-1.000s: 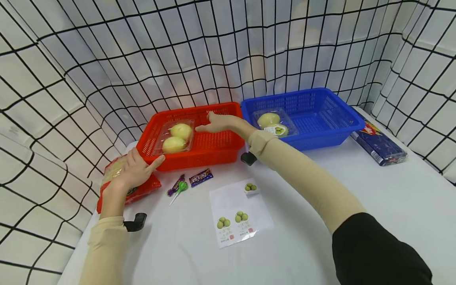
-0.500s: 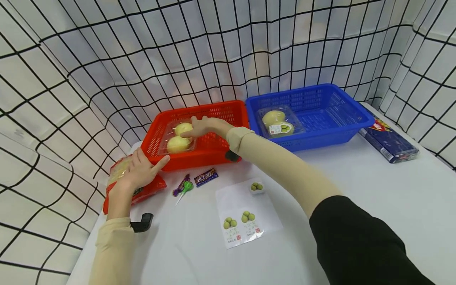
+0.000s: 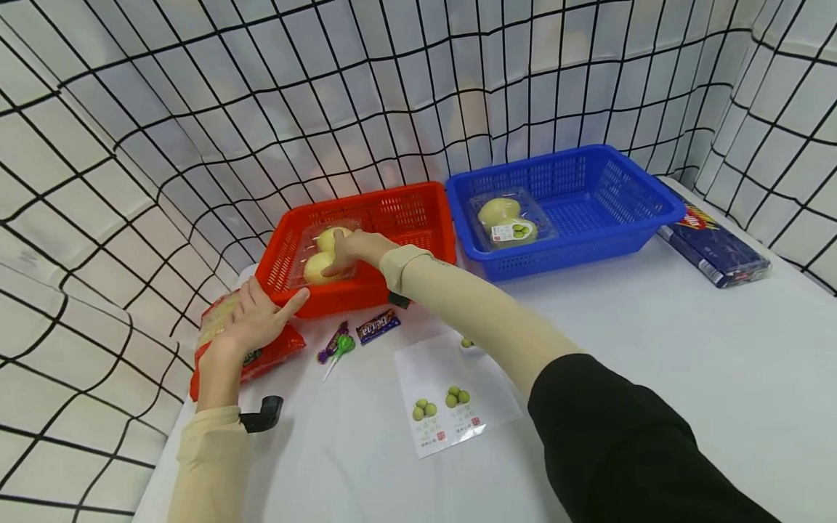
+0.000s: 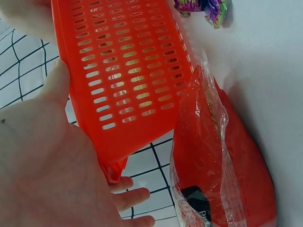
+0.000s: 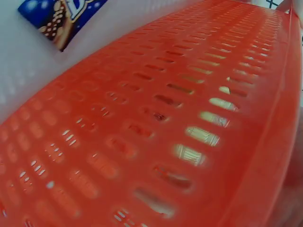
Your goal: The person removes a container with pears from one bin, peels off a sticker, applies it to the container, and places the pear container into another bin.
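Inside the red basket (image 3: 340, 298), a clear plastic box of two pale yellow round fruits (image 3: 317, 269) lies at the left. My right hand (image 3: 356, 250) reaches over it from the right, thumb and a finger extended at the fruits and partly covering them. At the basket's left front corner is my left hand (image 3: 251, 319), fingers spread over a red snack bag (image 3: 275, 356). In the left wrist view the left thumb lies along the rim, with the other fingers beyond the corner. The basket wall hides the right fingers in the right wrist view.
A blue basket (image 3: 575, 254) with another fruit box (image 3: 503, 221) adjoins on the right, beside a dark blue package (image 3: 716, 247). In front lie a chocolate bar (image 3: 378, 327), a green lollipop (image 3: 343, 344), a purple candy (image 3: 335, 341) and a printed sheet (image 3: 425, 363). Black netting encloses the table.
My right hand has moved left across the red basket, from beside the fruit box to over it. The left hand stays at the basket's corner.
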Motion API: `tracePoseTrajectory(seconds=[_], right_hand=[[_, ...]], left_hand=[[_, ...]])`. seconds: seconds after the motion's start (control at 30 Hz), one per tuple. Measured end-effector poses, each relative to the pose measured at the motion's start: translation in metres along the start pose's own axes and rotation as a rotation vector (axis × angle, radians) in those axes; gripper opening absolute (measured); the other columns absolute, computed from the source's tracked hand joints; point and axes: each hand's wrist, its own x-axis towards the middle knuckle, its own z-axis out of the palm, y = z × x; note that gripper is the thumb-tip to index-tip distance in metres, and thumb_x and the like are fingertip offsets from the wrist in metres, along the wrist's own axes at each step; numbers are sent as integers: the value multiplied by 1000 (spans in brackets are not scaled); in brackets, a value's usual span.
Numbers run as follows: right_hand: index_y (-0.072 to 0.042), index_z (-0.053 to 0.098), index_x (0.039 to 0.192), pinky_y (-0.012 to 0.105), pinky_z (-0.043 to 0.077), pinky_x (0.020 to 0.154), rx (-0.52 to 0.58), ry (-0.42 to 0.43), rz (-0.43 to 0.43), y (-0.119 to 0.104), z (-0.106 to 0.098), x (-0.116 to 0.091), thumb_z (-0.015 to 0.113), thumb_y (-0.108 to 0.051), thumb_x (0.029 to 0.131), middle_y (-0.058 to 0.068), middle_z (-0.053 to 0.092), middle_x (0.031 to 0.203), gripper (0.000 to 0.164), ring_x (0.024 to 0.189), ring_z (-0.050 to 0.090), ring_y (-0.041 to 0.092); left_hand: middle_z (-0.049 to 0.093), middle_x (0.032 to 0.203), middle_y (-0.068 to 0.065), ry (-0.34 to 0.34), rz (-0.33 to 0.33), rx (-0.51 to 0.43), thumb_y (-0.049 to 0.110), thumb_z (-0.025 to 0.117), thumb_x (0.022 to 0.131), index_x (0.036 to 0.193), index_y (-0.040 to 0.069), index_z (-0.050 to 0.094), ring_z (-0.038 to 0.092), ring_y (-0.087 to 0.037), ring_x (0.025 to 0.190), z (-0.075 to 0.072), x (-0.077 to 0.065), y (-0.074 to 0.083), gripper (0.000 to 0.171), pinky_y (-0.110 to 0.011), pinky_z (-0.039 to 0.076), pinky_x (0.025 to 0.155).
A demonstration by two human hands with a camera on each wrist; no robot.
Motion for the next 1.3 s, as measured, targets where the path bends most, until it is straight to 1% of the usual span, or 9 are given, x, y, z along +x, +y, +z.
tracePoseTrajectory(seconds=[0.17,0.37,0.4,0.57,0.67,0.73,0.83,1.0,1.3], right_hand=[[-34,-4,166,39,31,128,-15,-10,-31,7,-4,0,54,-64,97,-6,8,175,95,155,28,16],[-27,8,167,44,17,133,-125,-19,-140,22,-12,1,52,-44,105,3,9,176,78,163,9,26],[-26,9,167,45,14,134,-133,-22,-144,24,-14,1,50,-39,106,4,7,176,75,163,5,27],[-30,12,166,43,13,134,-97,-28,-124,24,-18,-10,43,-25,107,2,4,176,67,162,9,24],[-28,14,166,43,15,133,-89,13,-127,12,-16,-18,38,-29,107,5,8,175,64,160,12,27],[-28,12,166,43,14,133,-87,58,-95,1,-11,-22,38,-37,108,7,11,174,64,161,12,29],[-27,10,166,41,19,132,-68,133,-48,-13,-3,-24,41,-51,106,5,18,172,72,158,20,26],[-29,3,167,44,15,133,-34,156,-9,-27,7,-23,44,-70,98,5,8,175,90,162,11,30],[-33,4,166,54,11,132,-87,173,33,-32,12,-13,52,-72,93,6,4,175,96,163,6,34]], left_hand=[[-14,162,-41,10,-4,6,90,33,86,153,-12,-24,-5,-64,148,-3,-5,2,135,-83,1,115],[-10,163,-40,14,-6,-8,91,36,85,155,-11,-21,-2,-63,148,-2,-3,4,136,-82,3,116],[-8,163,-40,16,-4,-12,92,37,84,155,-11,-20,-1,-63,148,-2,-2,4,137,-82,4,116],[-9,162,-40,0,-14,-29,94,38,81,155,-9,-21,-3,-63,148,-4,-1,1,140,-83,3,115],[-10,162,-41,-9,-17,-34,95,37,80,155,-9,-23,-4,-63,148,-4,-1,0,141,-83,1,115],[-9,161,-41,-6,-9,-35,94,37,81,154,-10,-23,-3,-63,147,-3,-2,-1,140,-83,1,115],[-9,161,-42,-9,-2,-37,92,37,83,154,-11,-23,-3,-64,147,1,-3,-1,139,-83,1,115],[-12,160,-43,-26,-6,-35,91,36,85,153,-12,-25,-4,-66,147,4,-3,-2,137,-83,1,115],[-12,159,-44,-6,21,-33,89,35,87,152,-13,-25,0,-68,145,0,-3,1,135,-85,2,113]])
